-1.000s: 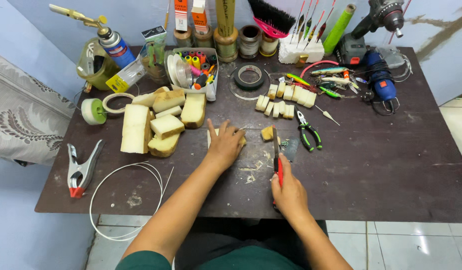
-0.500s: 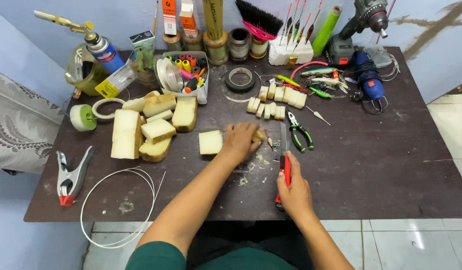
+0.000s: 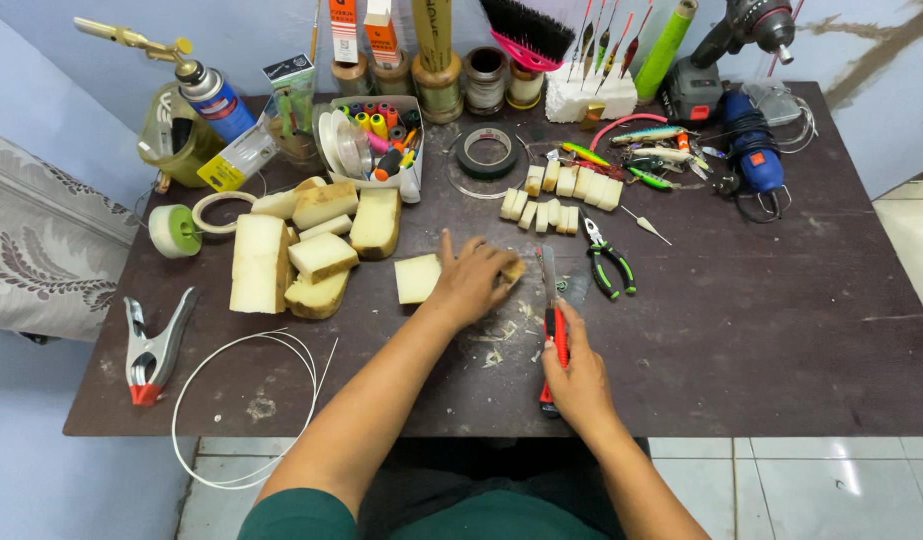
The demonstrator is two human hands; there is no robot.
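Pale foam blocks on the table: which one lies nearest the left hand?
The flat square block just left of the left hand, lying alone. The other large blocks sit piled farther left.

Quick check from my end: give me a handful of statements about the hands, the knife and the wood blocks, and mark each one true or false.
1. The right hand holds a red utility knife with its blade pointing away from the person. True.
2. The left hand rests on a pale wood piece on the dark table. True.
3. The green-handled pliers are in the left hand's grip. False: they lie on the table, right of the knife blade, touched by neither hand.
4. The row of small cut blocks sits beyond the hands, near the black tape roll. True.
5. The metal spring clamp is clipped onto a wood block. False: it lies alone near the table's left front corner.
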